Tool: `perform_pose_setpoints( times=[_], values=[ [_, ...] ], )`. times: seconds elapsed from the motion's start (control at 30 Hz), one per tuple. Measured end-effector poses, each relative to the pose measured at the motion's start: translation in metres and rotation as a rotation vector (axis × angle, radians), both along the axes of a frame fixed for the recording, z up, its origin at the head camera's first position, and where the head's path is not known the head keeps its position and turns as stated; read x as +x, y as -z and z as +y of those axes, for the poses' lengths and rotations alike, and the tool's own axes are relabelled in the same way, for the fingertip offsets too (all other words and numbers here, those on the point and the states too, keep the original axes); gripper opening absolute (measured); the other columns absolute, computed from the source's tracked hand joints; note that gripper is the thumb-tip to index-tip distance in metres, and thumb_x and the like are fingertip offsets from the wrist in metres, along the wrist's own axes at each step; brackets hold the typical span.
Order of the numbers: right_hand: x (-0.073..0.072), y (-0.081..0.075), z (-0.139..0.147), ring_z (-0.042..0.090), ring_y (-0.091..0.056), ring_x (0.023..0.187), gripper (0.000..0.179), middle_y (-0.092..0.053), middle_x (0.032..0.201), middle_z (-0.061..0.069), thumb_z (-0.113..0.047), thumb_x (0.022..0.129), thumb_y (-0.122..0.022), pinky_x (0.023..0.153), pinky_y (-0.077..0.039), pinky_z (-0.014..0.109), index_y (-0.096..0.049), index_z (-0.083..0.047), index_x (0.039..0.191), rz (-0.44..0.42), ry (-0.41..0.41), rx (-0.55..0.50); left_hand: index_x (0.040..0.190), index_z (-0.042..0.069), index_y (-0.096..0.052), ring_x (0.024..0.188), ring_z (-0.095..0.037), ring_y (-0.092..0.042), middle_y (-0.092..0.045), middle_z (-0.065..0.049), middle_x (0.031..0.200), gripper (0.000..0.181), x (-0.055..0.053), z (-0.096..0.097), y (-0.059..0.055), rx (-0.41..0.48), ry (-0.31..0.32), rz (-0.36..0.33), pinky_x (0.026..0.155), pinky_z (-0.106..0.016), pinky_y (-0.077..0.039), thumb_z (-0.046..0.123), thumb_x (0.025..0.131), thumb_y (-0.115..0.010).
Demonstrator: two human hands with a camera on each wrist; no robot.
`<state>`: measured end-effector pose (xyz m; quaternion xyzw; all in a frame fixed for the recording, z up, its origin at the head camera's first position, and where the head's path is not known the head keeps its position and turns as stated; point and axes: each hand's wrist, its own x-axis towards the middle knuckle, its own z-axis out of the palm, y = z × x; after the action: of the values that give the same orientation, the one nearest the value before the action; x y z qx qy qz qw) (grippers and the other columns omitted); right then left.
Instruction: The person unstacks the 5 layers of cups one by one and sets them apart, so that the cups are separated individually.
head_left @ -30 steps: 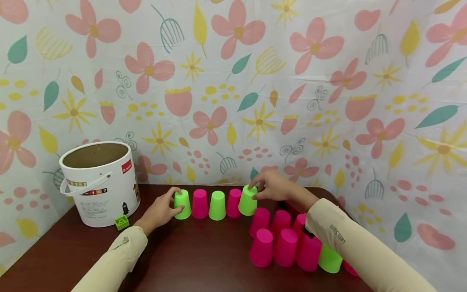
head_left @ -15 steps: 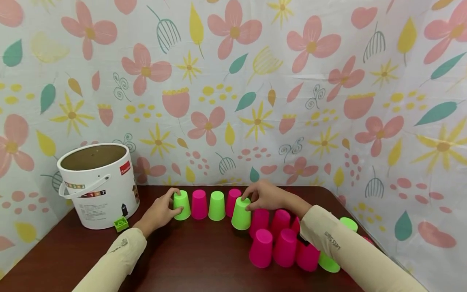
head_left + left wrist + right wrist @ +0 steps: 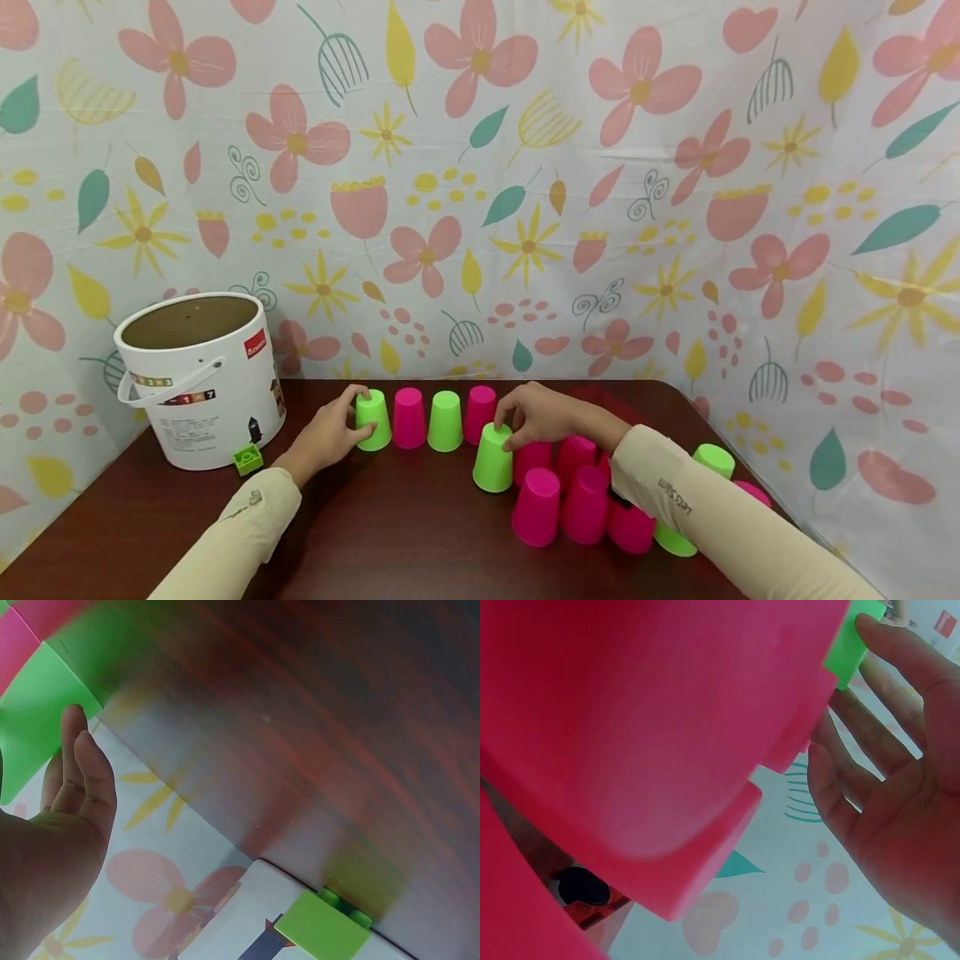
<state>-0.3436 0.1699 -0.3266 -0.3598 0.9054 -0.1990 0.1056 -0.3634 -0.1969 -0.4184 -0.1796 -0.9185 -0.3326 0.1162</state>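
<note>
Green and pink cups stand upside down on the brown table. At the left end of the back row, my left hand (image 3: pixel 330 429) grips a green cup (image 3: pixel 377 429) between thumb and fingers. Beside it stand a pink cup (image 3: pixel 409 419), a green cup (image 3: pixel 446 423) and another pink cup (image 3: pixel 480 410). My right hand (image 3: pixel 551 414) pinches a second green cup (image 3: pixel 491 465) near its top, in front of that last pink cup. In the right wrist view, the right hand's fingers (image 3: pixel 870 727) reach to a green cup (image 3: pixel 849 649), partly hidden behind pink cups.
Several pink cups (image 3: pixel 537 508) cluster below the right forearm, with green cups (image 3: pixel 712 458) farther right, partly covered by the sleeve. A white bucket (image 3: pixel 198 408) stands at the left with a green toy brick (image 3: pixel 248 459) by its base. A floral cloth hangs behind the table.
My right hand has brought its green cup forward and slightly left, from beside the back row's right pink cup to in front of it. The left hand has kept its hold.
</note>
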Motion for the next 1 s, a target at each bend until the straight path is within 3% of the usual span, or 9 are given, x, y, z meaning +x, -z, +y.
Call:
perform_pose_setpoints(
  times=[0.33, 0.53, 0.77, 1.0],
  values=[
    [-0.001, -0.005, -0.006, 0.009, -0.066, 0.078, 0.017, -0.068, 0.089, -0.008, -0.019, 0.080, -0.083, 0.069, -0.053, 0.026, -0.070, -0.016, 0.091, -0.001, -0.027, 0.005, 0.120, 0.014, -0.043, 0.075, -0.017, -0.059, -0.063, -0.007, 0.084, 0.044, 0.000, -0.003, 0.001, 0.001, 0.003, -0.008, 0.067, -0.034, -0.048, 0.011, 0.089, -0.075],
    [-0.018, -0.022, -0.004, 0.014, -0.068, 0.080, 0.009, -0.068, 0.085, -0.007, -0.017, 0.087, -0.076, 0.071, -0.053, 0.027, -0.068, -0.014, 0.090, 0.060, -0.024, -0.036, 0.120, 0.015, -0.044, 0.075, -0.016, -0.059, -0.062, -0.006, 0.084, 0.045, -0.001, -0.002, 0.003, 0.012, 0.012, -0.008, 0.066, -0.034, -0.048, 0.011, 0.088, -0.075],
    [-0.037, -0.025, -0.023, 0.008, -0.057, 0.073, 0.017, -0.065, 0.084, -0.004, -0.013, 0.085, -0.077, 0.069, -0.049, 0.024, -0.071, -0.007, 0.099, 0.159, -0.025, 0.125, 0.119, 0.016, -0.044, 0.075, -0.016, -0.059, -0.063, -0.005, 0.084, 0.045, -0.002, -0.003, 0.005, 0.025, 0.003, -0.016, 0.066, -0.033, -0.048, 0.011, 0.088, -0.076],
    [-0.052, -0.019, -0.033, 0.011, -0.051, 0.076, 0.030, -0.066, 0.100, 0.001, -0.015, 0.085, -0.079, 0.069, -0.047, 0.025, -0.072, -0.009, 0.113, 0.132, 0.010, 0.222, 0.120, 0.016, -0.044, 0.079, -0.015, -0.061, -0.063, -0.007, 0.089, 0.046, -0.005, -0.004, 0.003, 0.022, 0.021, -0.012, 0.068, -0.033, -0.050, 0.013, 0.088, -0.076]
  ],
)
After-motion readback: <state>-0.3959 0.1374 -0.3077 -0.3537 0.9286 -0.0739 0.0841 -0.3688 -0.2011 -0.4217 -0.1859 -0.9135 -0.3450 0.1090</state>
